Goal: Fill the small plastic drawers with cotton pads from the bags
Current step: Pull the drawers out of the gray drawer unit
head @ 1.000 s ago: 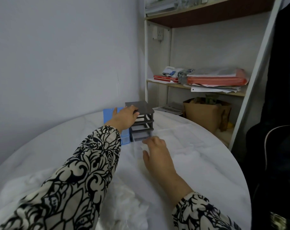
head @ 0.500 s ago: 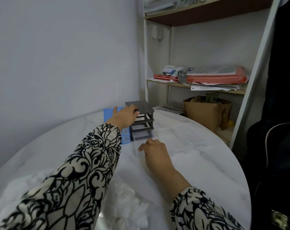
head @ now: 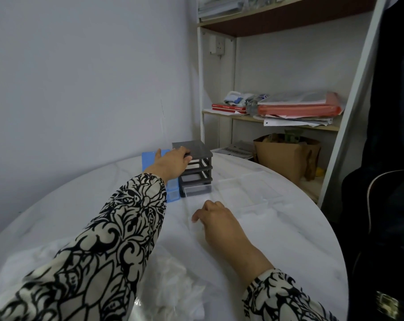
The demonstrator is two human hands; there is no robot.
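Head view: my left hand (head: 172, 163) grips the top front edge of the grey drawer unit (head: 194, 169) at the table's (head: 289, 228) far side. My right hand (head: 216, 220) pinches a clear drawer (head: 196, 225) on the table. Bagged cotton pads (head: 171, 281) lie nearest me.

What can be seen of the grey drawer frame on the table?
The grey drawer frame looks like dark plastic, with a flat top and open tiers. It stands upright at the far side of the white table, beside a blue unit. A clear drawer sits in its lowest tier. The left hand rests on its top edge.
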